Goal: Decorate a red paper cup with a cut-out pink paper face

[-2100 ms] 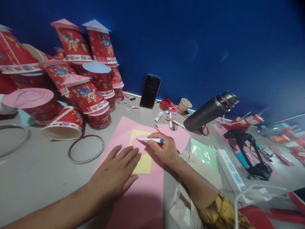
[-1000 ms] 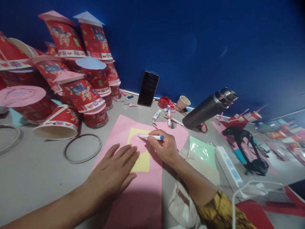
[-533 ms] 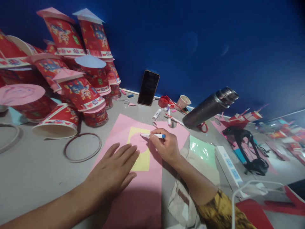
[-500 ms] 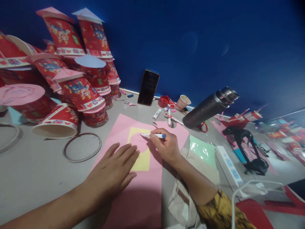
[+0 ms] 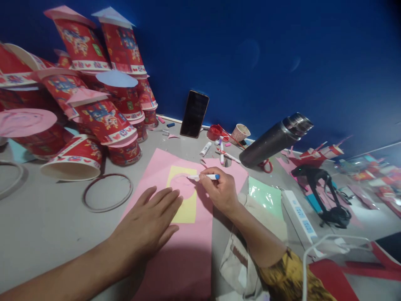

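Observation:
My right hand [image 5: 221, 190] grips a white marker [image 5: 202, 177] with a blue end, its tip touching a round pink paper piece [image 5: 183, 190]. Faint lines show on that piece near the tip. Beneath it lies a yellow paper rectangle [image 5: 187, 213], which rests on a large pink sheet [image 5: 181, 255]. Flat across the left side of these papers is my left hand [image 5: 150, 223], fingers stretched out and holding nothing. Its fingertips reach the edge of the round piece and the yellow paper.
Stacked red paper cups [image 5: 108, 119] stand at left, near a ring [image 5: 108, 192]. At the back are a phone [image 5: 194, 115], a glue stick [image 5: 206, 149] and a tilted dark flask [image 5: 272, 142]. A cloth bag [image 5: 241, 267], power strip [image 5: 300, 217] and black strap device [image 5: 326, 192] lie right.
The marker has shifted slightly to the right over the round pink paper with my right hand. My left hand stays flat in place. The whole view has moved a little.

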`<state>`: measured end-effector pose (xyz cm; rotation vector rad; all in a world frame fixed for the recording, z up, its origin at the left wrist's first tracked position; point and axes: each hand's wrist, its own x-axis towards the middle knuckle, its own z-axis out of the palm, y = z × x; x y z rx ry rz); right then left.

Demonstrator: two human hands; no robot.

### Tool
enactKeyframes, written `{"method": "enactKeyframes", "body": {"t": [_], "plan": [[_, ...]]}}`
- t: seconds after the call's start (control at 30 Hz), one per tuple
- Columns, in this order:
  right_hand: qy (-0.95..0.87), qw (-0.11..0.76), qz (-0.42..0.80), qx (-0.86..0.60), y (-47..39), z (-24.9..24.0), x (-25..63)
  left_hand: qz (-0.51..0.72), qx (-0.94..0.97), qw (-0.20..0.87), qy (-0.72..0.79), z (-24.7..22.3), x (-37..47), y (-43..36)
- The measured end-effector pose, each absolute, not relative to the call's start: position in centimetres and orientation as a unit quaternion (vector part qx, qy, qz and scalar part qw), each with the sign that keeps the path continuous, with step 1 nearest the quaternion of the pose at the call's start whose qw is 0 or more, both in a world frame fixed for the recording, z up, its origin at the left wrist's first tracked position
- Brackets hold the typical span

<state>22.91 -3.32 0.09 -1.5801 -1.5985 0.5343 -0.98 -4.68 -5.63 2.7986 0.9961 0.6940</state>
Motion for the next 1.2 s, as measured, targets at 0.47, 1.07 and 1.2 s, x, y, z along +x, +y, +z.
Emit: {"method": "enactKeyframes", "body": {"t": [0.47,1.07,1.2], "plan": [[-0.627,0.405,0.195,-0.637,-3.38,0.48,23.22,0.228,0.916,0.047,0.326,-5.36,-0.97,-4.80],[-0.639,0.394,0.200,-0.629,-3.19,0.68,23.28,0.197,0.925,0.033,0.323,-4.99,-1.07,-4.90],[-0.630,0.395,0.178,-0.644,-3.17,0.80,23.60,0.196,0.926,0.032,0.321,-5.01,-1.07,-4.90]]}}
